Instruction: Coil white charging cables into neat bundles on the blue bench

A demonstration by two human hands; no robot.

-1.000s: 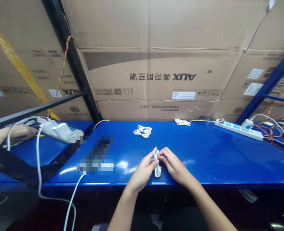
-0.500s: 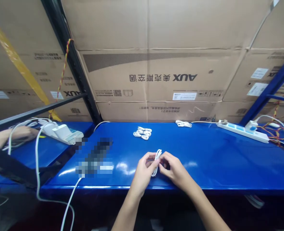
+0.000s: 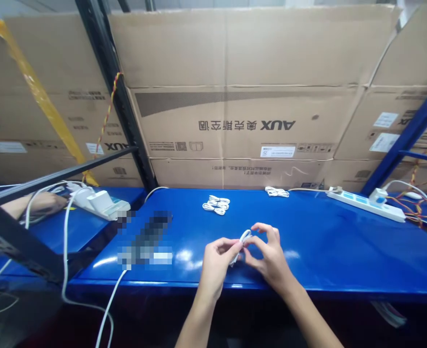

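Boxes: large cardboard cartons (image 3: pixel 242 125) printed with AUX stand stacked beyond the desk, their print upside down to me.

Rack: a black steel upright (image 3: pixel 108 72) and a blue steel upright (image 3: pixel 409 135) stand on either side of the cartons.

Desk: a glossy blue desk (image 3: pixel 300 256) runs across in front of me.

Co-worker: off to my left, past a black bar, a co-worker's hand (image 3: pixel 45 203) rests on another blue surface, near a white plastic device (image 3: pixel 101 203).

Power strip: a white power strip (image 3: pixel 365 205) lies at the far right of the desk.

Blurred patch: a pixelated patch (image 3: pixel 144 239) hides something on the desk, left of my hands.

Bundles: a coiled white cable bundle (image 3: pixel 216 205) and a smaller coiled bundle (image 3: pixel 277 192) lie apart near the desk's far edge.

Hands: my left hand (image 3: pixel 219 266) and my right hand (image 3: pixel 267 256) are close together over the desk, both pinching the cable.

Cable: the white cable (image 3: pixel 244 238) is folded into a small loop between my hands, held above the desk near its front edge.
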